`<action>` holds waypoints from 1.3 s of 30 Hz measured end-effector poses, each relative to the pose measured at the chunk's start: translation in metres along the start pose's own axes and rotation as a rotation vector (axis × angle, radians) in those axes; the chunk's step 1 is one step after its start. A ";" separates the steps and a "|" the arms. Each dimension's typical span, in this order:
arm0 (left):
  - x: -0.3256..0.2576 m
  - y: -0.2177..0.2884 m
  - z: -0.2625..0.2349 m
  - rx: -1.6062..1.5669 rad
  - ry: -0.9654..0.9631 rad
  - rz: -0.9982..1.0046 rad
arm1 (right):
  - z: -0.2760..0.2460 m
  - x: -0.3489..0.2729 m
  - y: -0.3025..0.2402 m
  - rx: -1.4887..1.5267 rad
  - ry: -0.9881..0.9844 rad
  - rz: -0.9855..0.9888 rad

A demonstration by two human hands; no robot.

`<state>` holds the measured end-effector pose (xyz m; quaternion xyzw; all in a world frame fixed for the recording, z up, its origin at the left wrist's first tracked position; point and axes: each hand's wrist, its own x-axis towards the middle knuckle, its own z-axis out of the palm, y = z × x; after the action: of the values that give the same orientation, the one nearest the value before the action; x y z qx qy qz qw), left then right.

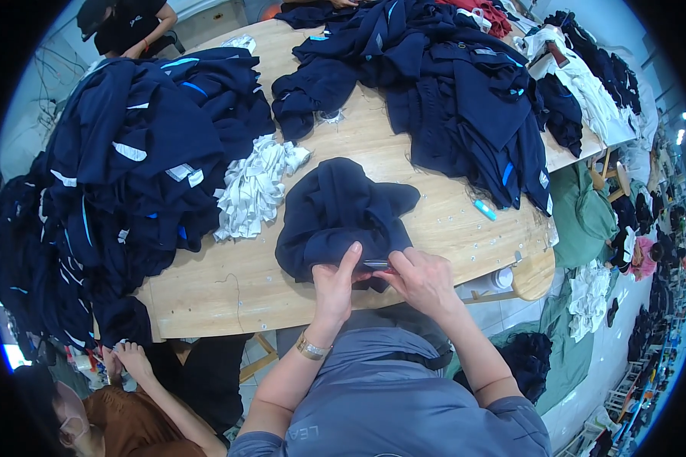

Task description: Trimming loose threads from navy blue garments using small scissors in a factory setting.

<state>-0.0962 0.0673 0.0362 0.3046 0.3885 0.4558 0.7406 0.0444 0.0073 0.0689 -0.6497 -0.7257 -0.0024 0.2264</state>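
Note:
A bunched navy garment (339, 202) lies on the wooden table in front of me. My left hand (333, 288) pinches its near edge, thumb on top and fingers underneath. My right hand (422, 280) is closed around small thread snips (375, 263), whose metal blades point left toward my left thumb, right at the garment's edge. A bit of red shows by my right fingers. The exact spot under the blades is hidden by the folds and fingers.
A tall heap of navy garments (137, 137) stands at the left, another pile (465, 99) at the far right. White fabric strips (255, 186) lie between the left heap and my garment. A turquoise marker (484, 209) rests near the right edge. Co-workers sit at lower left (129, 411) and far left (129, 27).

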 end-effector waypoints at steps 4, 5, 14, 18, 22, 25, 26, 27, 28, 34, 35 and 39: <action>-0.001 -0.003 -0.002 0.029 0.007 0.015 | 0.003 0.000 0.002 -0.060 0.021 -0.040; -0.001 -0.003 -0.003 0.030 0.008 0.015 | 0.005 -0.001 0.003 -0.044 0.019 -0.044; -0.008 -0.008 -0.008 0.005 0.020 -0.081 | 0.056 0.009 0.035 0.942 0.253 0.584; -0.015 -0.024 -0.018 0.093 -0.063 -0.213 | 0.074 0.022 0.041 0.869 0.049 0.657; -0.027 -0.021 -0.021 0.353 -0.463 -0.472 | 0.095 0.019 0.060 0.983 -0.024 0.771; -0.013 0.019 -0.011 0.623 -0.788 -0.414 | 0.088 0.020 0.055 0.963 0.039 0.849; -0.004 0.030 -0.005 0.772 -0.960 -0.349 | 0.090 0.017 0.055 0.961 0.046 0.849; 0.004 0.036 0.000 0.681 -0.824 -0.378 | 0.094 0.011 0.056 0.944 0.060 0.750; 0.017 0.047 0.007 0.669 -0.756 -0.242 | 0.095 0.008 0.056 0.924 0.076 0.653; 0.077 0.047 0.033 1.235 -0.611 0.719 | 0.010 0.020 0.038 1.930 0.139 0.811; 0.081 0.044 0.038 1.312 -0.662 0.823 | 0.002 0.019 0.042 1.986 0.097 0.686; 0.094 0.049 0.052 1.250 -0.875 0.555 | -0.009 0.011 0.069 2.242 0.060 0.377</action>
<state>-0.0471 0.1671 0.0743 0.8978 0.1569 0.1613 0.3786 0.1118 0.0262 0.0605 -0.1798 -0.2040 0.6666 0.6941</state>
